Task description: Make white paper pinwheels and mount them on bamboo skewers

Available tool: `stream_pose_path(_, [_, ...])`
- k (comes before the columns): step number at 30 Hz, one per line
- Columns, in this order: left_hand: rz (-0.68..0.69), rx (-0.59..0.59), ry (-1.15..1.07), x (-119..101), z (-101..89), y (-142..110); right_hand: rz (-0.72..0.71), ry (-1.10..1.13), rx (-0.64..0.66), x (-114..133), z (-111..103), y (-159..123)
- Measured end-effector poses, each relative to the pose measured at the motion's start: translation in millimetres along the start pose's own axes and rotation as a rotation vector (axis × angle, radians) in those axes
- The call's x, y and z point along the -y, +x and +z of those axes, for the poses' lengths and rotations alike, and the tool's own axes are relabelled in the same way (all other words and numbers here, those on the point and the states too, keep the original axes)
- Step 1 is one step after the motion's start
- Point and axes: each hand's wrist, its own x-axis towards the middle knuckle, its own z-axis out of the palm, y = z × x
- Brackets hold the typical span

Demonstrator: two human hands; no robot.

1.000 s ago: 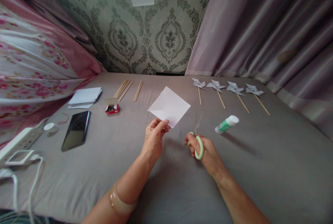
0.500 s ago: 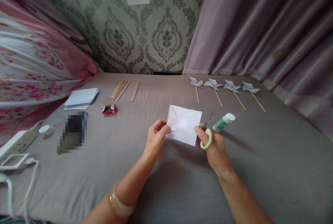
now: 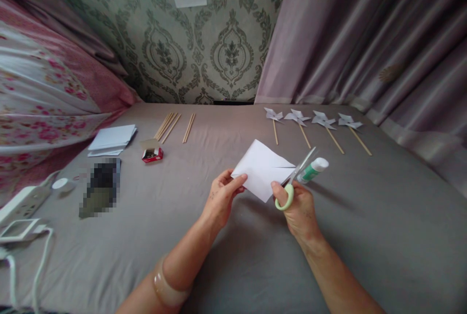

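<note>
My left hand [image 3: 222, 196] pinches the left corner of a square sheet of white paper [image 3: 260, 170] held above the cloth. A slit runs into the sheet from its right corner, and another cut shows at the left corner by my thumb. Scissors with pale green handles [image 3: 285, 198] are in my right hand [image 3: 299, 209], their blades pointing up and away beside the paper's right edge. My right thumb lies against the lower right edge of the sheet. Just beyond the blades stands a green and white glue stick [image 3: 314, 170].
Several paper pinwheels on sticks [image 3: 324, 120] lie in a row at the back right. Wooden sticks [image 3: 188, 128], a small red box [image 3: 152, 154], stacked white paper [image 3: 112, 140], a blurred-out dark object [image 3: 100, 187], a white cap [image 3: 62, 185] and a power strip [image 3: 27, 202] are leftward.
The paper has moved right and nearer me, and was turned between my hands. My right hand, still holding the scissors, has come up to the sheet's right side.
</note>
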Motion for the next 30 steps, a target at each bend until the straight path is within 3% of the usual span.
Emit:
stream_pose_path(8, [-0.063, 0.123, 0.062, 13.5, 10.8, -8.1, -0.031, -0.045, -0.083, -2.0, 0.7, -1.2])
stream_pose_path(13, [0.006, 0.049, 0.08, 10.3, 6.7, -3.8, -0.009, -0.108, -0.047, 1.7, 0.1, -0.2])
stream_pose_path(18, [0.122, -0.09, 0.02, -1.4, -4.2, 5.8, 0.144, -0.35, 0.217, 14.0, 1.1, -2.9])
stream_pose_path(23, [0.125, -0.115, -0.055, -7.5, -6.1, 6.4, 0.205, -0.485, 0.504, 12.5, 5.9, -11.7])
stream_pose_path(30, [0.073, -0.118, -0.069, -7.3, -1.6, 2.2, 0.25, -0.473, 0.613, 11.8, 7.6, -16.2])
